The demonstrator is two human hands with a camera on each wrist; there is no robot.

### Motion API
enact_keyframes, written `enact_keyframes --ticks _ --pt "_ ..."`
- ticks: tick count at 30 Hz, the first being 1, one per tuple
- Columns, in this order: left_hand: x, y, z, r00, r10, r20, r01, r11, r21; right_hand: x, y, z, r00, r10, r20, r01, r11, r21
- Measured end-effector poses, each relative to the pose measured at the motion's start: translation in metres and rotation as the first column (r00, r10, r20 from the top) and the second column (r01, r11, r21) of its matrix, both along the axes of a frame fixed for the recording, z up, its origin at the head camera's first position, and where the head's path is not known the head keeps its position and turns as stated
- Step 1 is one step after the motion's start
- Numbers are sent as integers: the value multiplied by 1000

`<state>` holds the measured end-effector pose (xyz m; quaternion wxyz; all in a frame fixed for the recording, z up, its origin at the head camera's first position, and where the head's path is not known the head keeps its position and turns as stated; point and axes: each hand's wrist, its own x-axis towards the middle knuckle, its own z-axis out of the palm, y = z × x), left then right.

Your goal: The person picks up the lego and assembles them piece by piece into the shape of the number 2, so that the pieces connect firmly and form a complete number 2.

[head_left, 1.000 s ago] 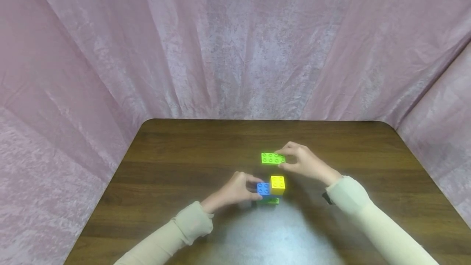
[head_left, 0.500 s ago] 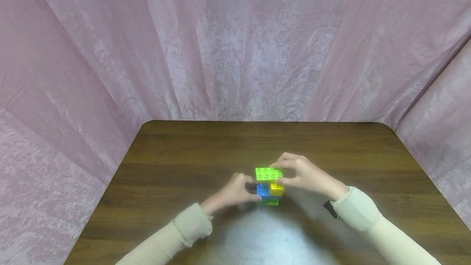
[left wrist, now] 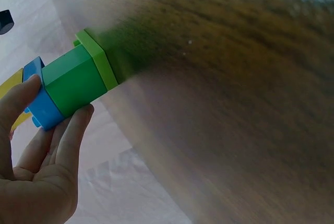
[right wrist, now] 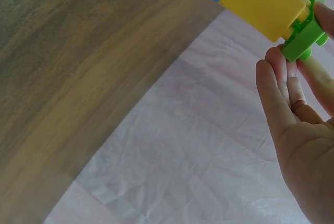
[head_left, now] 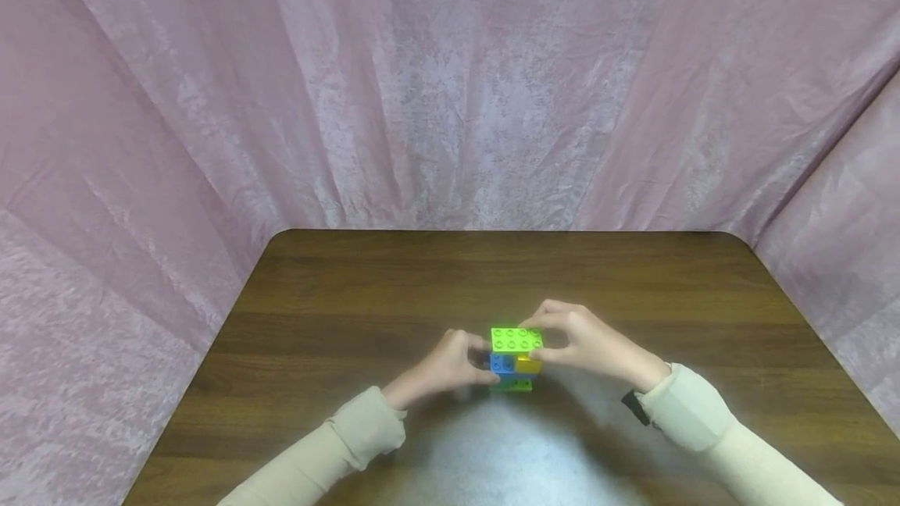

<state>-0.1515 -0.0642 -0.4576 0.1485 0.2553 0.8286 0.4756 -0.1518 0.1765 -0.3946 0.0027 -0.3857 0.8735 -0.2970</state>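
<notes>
A stack of toy building bricks stands on the brown table. My left hand [head_left: 450,361] grips it at the blue brick [head_left: 502,365], thumb on one side and fingers on the other. Under the blue is a green brick [left wrist: 73,80], on a light green plate [left wrist: 98,59] at the base. A yellow brick [head_left: 529,366] rises from the right part of the blue one. Above it, my right hand [head_left: 591,346] pinches the right end of a light green eight-stud plate [head_left: 516,340]. In the right wrist view, that plate [right wrist: 303,38] meets the yellow studs, slightly tilted; whether it is seated I cannot tell.
The wooden table [head_left: 337,295] has rounded far corners. Pink velvet curtain [head_left: 450,100] hangs behind and at both sides. A dark band [head_left: 635,408] shows by the right cuff. Bright glare lies on the near tabletop.
My right hand has brought the light green plate toward me, from behind the stack to over the yellow brick, and lowered it there. My left hand has kept its grip on the blue brick.
</notes>
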Motion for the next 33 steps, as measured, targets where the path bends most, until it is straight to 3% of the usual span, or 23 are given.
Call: enact_keyframes --ticks 33 --pt "2 -1 -3 999 -30 13 29 999 39 9 -2 -5 1000 -24 -15 25 999 38"
